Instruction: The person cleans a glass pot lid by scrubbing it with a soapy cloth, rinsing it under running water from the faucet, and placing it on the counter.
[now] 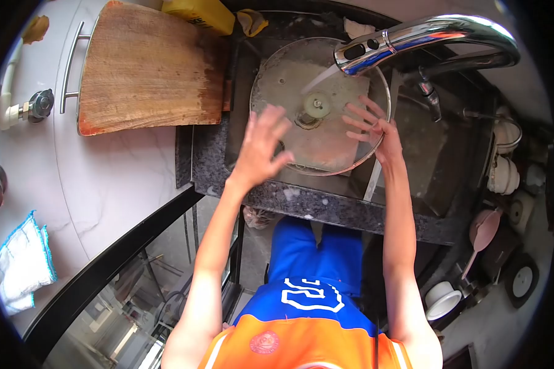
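Observation:
A round glass lid with a metal rim and a knob at its centre lies in the left sink basin, under the running tap. My right hand is at the lid's right rim, its fingers spread over the glass and its thumb side by the rim. On the other side, my left hand is over the lid's lower left edge, fingers apart and slightly blurred. Whether it touches the glass cannot be made out. Water falls from the tap onto the lid.
A wooden cutting board stands left of the sink, near a yellow package. White cloths lie at the far left. Bowls, a pink ladle and a white pot are at the right.

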The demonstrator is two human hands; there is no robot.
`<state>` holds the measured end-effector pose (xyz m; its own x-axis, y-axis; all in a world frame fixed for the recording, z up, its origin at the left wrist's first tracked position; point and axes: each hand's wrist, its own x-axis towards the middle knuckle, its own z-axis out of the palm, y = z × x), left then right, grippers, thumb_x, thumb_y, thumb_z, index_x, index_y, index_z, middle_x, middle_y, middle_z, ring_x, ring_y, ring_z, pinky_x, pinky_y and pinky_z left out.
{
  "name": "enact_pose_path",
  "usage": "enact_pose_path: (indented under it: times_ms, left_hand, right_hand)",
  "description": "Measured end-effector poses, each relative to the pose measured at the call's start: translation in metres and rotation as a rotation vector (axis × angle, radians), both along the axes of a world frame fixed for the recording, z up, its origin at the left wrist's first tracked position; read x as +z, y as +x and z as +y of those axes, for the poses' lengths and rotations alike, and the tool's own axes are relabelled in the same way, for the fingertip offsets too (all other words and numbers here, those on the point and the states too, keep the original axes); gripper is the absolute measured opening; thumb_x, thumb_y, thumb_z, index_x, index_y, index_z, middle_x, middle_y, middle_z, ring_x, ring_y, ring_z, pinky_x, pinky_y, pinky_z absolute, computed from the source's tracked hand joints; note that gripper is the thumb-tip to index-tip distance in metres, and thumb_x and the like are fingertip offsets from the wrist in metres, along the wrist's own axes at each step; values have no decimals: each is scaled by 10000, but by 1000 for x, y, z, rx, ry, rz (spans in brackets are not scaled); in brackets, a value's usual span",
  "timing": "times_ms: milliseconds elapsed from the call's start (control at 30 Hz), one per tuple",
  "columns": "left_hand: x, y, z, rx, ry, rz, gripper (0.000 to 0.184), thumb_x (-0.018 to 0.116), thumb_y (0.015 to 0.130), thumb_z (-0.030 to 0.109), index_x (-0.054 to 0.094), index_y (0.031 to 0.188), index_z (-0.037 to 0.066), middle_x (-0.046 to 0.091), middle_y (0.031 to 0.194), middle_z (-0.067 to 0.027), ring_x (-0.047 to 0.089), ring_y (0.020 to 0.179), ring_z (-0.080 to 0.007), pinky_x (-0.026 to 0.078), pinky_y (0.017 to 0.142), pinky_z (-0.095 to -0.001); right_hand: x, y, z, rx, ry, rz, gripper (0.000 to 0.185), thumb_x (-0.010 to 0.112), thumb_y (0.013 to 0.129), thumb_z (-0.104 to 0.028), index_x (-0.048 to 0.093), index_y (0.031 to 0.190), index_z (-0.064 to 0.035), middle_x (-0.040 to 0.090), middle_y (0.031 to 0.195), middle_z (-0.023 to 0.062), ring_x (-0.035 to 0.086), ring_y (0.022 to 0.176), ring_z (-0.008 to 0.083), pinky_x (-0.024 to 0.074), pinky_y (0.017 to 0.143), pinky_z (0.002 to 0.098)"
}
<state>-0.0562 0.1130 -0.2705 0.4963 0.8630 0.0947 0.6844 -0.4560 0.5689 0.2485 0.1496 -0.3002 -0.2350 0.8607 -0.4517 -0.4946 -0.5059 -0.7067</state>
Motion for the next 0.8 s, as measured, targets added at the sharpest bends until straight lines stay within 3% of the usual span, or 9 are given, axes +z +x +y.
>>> enact_pose_path:
  times_ms: [33,100,133,200,300,333,467,700,800]
  left_hand:
    - [-22,-4,6,186,53,-49,629,628,888,320,366,1400,65,347,1478,-177,233,1423,-347,174,1148,-526]
    - [-60,0,19,508,-71,-314,612,586,925,325,313,1407,65,373,1435,-227,365,1351,-375,297,1093,-563]
    - [-66,6,28,507,-73,-324,612,586,925,325,313,1407,65,373,1435,-227,365,1351,-375,297,1093,-563]
    - [-77,18,42,653,-918,-1177,563,542,962,249,243,1406,74,427,1379,-254,522,1204,-406,449,986,-532]
    - [-105,32,54,589,-960,-1460,522,503,982,208,207,1396,91,471,1337,-250,593,1092,-424,512,917,-518]
    - [-112,40,56,625,-973,-1602,495,496,988,224,231,1394,122,465,1347,-255,564,1131,-443,488,949,-544]
    - [-116,28,64,460,-939,-1700,472,486,994,249,250,1388,142,446,1368,-265,532,1175,-451,472,961,-563]
    - [-28,-23,77,315,-533,-1504,368,421,1016,241,347,1354,117,369,1432,-268,409,1296,-458,410,1022,-594]
    - [15,-33,72,430,-412,-1403,391,443,1001,160,341,1348,11,360,1432,-271,400,1298,-467,406,1025,-601]
  right_hand:
    - [2,3,-1,0,0,-6,773,428,683,-105,292,1424,73,473,1341,310,576,1129,439,563,834,497]
    - [7,10,-4,-55,25,-65,779,426,686,-106,279,1429,73,470,1345,309,569,1140,443,557,844,503]
    - [11,11,-7,-56,27,-75,779,426,686,-106,279,1429,73,470,1345,309,569,1140,443,557,844,503]
    - [16,12,-11,-130,83,-67,714,391,719,-59,315,1419,61,491,1323,313,576,1133,441,575,821,478]
    - [21,8,-15,-181,183,-129,749,399,699,-56,296,1432,58,480,1338,308,571,1141,442,572,825,466]
    - [21,7,-15,-184,204,-129,765,404,691,-48,284,1440,55,459,1363,302,554,1158,453,556,859,475]
    - [7,4,-6,-204,231,-58,764,411,700,-41,287,1450,24,415,1404,294,506,1205,476,514,928,506]
    - [-58,-47,22,-298,90,420,699,438,781,-96,312,1469,-106,318,1500,210,355,1307,525,385,1038,586]
    - [-63,-79,27,-233,21,462,682,425,795,-104,293,1463,-82,327,1489,221,372,1307,501,386,1041,586]
